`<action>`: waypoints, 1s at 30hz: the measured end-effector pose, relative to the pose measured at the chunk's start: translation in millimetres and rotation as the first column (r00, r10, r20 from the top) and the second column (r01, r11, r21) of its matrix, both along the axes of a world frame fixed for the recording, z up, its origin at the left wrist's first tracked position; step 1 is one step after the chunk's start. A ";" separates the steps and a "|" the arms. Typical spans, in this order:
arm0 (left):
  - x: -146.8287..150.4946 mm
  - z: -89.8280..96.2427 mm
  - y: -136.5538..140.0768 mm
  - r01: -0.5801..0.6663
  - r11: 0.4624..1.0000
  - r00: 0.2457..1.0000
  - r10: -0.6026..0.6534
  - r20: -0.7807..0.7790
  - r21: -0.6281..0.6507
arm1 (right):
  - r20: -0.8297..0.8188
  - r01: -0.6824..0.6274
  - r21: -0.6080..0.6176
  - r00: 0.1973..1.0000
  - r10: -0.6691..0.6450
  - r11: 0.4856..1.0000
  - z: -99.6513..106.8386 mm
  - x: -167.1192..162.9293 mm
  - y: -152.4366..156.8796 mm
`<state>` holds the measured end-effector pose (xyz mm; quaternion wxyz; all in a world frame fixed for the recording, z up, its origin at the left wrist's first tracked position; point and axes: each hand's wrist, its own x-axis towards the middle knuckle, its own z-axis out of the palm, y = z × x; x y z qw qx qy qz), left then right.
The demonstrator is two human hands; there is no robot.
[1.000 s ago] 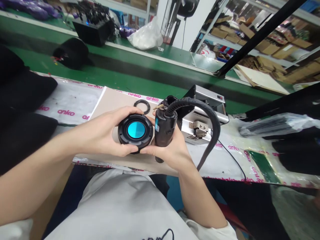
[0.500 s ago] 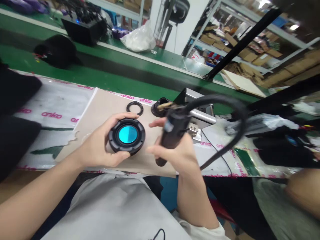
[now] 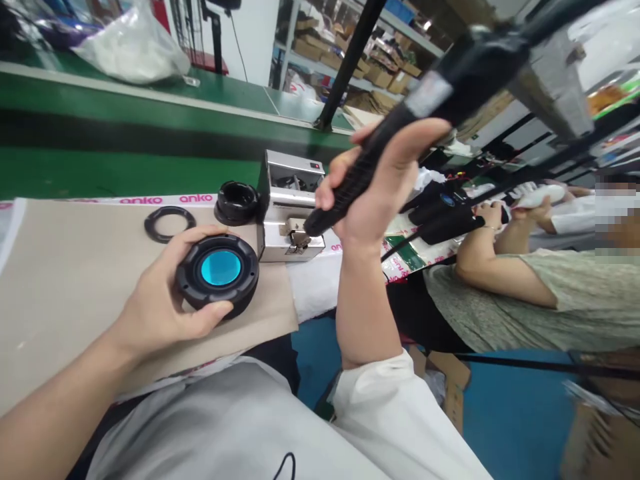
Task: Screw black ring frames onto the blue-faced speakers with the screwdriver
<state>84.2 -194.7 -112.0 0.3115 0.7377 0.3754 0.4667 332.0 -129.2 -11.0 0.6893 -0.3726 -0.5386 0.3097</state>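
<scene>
My left hand [image 3: 165, 287] grips a round black housing [image 3: 243, 287] by its rim, its shiny blue disc [image 3: 221, 267] facing up. Wrapped around a black electric screwdriver [image 3: 370, 160] is my right hand [image 3: 385, 180]. The screwdriver slants, its cord end up to the right and its lower end close to the front outlet of a silver screw feeder [image 3: 270, 227]. Whether the two touch, I cannot tell. Behind my left hand, a flat black ring [image 3: 154, 230] and a black cup-shaped part [image 3: 237, 203] rest on the brown sheet [image 3: 75, 280].
A white plastic bag [image 3: 133, 50] lies on the green bench [image 3: 60, 167] at the back. A black post [image 3: 350, 63] rises behind the feeder. To the right, a co-worker in a grey-green shirt [image 3: 510, 300] sits by dark parts. Cardboard boxes [image 3: 445, 380] stand on the floor.
The view has swung to the right. My right hand has raised the screwdriver and carried it right, to the feeder's front. The left hand still holds the housing.
</scene>
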 end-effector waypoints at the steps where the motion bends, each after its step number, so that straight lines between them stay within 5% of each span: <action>1: 2.1 -0.1 1.6 0.011 1.000 1.000 -0.011 -0.002 -0.001 | 0.039 -0.028 -0.024 0.999 0.029 0.999 -5.1 0.6 4.7; 8: 0.4 6.3 1.2 0.033 0.999 0.999 -0.033 0.000 -0.043 | 0.002 -0.119 -0.148 0.993 0.121 0.982 -31.4 1.0 28.9; 13: 1.4 7.5 3.4 0.040 0.998 0.999 -0.039 0.025 -0.040 | -0.072 -0.225 -0.225 0.974 0.215 0.948 -28.6 7.3 9.3; 19: 0.8 8.6 3.8 0.056 0.997 0.998 -0.055 0.022 -0.051 | -0.077 -0.141 -0.080 0.988 0.135 0.987 -15.8 7.0 2.7; 25: 0.6 8.9 2.8 0.067 0.995 0.998 -0.066 0.022 -0.067 | -0.028 -0.116 -0.109 0.993 0.113 0.987 -34.3 1.4 30.7; 30: 1.2 9.1 3.3 0.052 0.996 0.998 -0.051 0.023 -0.068 | -0.048 -0.199 -0.173 0.980 0.194 0.965 -26.8 4.0 7.4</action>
